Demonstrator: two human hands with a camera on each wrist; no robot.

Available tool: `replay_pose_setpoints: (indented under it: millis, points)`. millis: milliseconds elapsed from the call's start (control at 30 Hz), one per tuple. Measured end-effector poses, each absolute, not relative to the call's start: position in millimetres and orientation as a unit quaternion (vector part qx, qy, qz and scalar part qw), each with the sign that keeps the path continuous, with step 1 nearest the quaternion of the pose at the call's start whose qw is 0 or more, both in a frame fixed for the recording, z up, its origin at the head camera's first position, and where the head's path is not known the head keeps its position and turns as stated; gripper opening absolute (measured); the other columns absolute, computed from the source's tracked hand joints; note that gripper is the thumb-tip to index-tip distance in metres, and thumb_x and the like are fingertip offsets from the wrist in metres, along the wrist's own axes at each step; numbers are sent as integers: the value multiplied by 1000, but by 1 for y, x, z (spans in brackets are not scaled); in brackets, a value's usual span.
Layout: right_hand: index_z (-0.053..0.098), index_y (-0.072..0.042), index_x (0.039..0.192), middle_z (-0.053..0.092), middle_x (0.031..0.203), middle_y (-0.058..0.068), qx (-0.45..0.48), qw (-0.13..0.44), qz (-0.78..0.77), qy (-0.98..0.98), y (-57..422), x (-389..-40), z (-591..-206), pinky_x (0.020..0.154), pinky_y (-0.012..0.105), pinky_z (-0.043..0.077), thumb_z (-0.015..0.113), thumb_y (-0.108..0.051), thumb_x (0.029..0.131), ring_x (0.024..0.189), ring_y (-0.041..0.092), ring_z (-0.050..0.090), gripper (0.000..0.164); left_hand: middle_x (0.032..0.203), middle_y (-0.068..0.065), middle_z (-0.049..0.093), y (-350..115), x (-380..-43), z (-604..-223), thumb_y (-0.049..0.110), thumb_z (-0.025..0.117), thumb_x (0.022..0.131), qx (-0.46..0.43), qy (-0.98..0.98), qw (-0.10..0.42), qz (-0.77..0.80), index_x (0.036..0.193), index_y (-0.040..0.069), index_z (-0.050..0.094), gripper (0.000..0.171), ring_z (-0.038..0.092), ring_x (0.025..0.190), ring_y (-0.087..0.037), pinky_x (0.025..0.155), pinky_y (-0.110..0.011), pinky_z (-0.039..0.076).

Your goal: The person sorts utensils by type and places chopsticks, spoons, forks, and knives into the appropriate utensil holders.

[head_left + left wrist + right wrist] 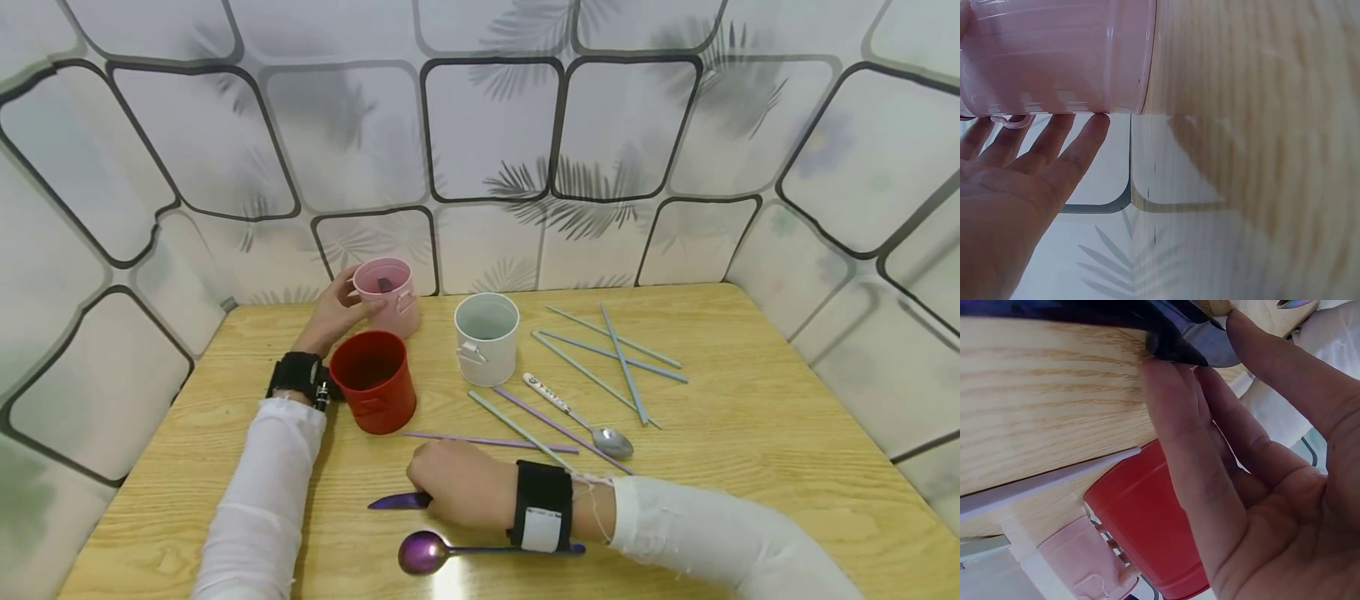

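Observation:
My left hand holds a small pink metal bucket at the back left, with the thumb on the near side and the fingers around the far side. Something dark shows inside that bucket. In the left wrist view, the fingertips touch the pink wall. At the front, a purple metallic table knife lies low over the table, pinched by my right hand. Its blade points left, and the hand covers part of it in the head view. The right wrist view shows thumb and fingers at the knife.
A red bucket stands beside the left wrist, a white bucket right of it. A purple spoon lies nearest. A spoon with a patterned handle and several pastel sticks lie right of the buckets. Patterned fabric encloses the table.

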State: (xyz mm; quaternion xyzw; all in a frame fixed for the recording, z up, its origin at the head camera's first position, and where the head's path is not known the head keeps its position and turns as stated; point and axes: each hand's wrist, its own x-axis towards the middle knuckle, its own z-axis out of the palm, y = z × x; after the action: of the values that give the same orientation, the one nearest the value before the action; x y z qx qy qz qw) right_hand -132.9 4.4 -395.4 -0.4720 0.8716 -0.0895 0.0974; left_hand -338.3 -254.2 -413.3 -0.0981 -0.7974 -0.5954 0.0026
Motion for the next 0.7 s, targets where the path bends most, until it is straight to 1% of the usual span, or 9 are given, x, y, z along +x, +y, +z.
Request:
replay_pose_setpoints:
  millis: [67,200,267,467,567,700]
  points:
    - [62,-17,74,52,72,-11,-472,95,-85,872,4,-133,-395,59,19,39,85,-11,80,67,3,49,24,158,-18,44,-254,-338,-412,18,76,94,-97,-797,0,-596,161,14,33,79,47,137,-40,105,-44,45]
    - [63,-18,74,53,72,-12,-478,80,-81,871,3,-132,-395,60,19,39,84,-9,79,67,3,49,24,158,-15,44,-255,-339,-413,20,77,94,-102,-795,6,-597,161,17,33,80,48,137,-37,103,-39,46]
    - [62,-18,73,53,71,-12,-482,73,-80,869,3,-133,-396,60,19,39,84,-8,78,67,2,48,25,157,-16,45,-255,-339,-413,20,77,94,-102,-795,6,-598,161,17,33,80,48,137,-38,103,-40,46]
    - [60,-19,70,52,69,-13,-489,66,-83,866,3,-132,-398,58,18,38,81,-4,77,65,2,48,27,159,-14,43,-257,-337,-415,27,78,93,-99,-806,5,-584,161,21,32,82,47,138,-39,110,-55,43]
    - [58,-20,68,51,68,-12,-490,70,-84,865,3,-132,-399,56,18,38,80,-2,77,64,2,47,29,160,-13,42,-257,-336,-414,28,77,93,-97,-808,2,-582,162,21,31,84,45,140,-40,111,-58,41]
    - [56,-19,68,49,67,-11,-489,74,-87,865,2,-131,-397,55,19,38,76,0,77,63,3,47,30,161,-13,40,-257,-337,-414,29,77,94,-96,-810,3,-578,163,22,29,84,43,141,-40,112,-59,40]
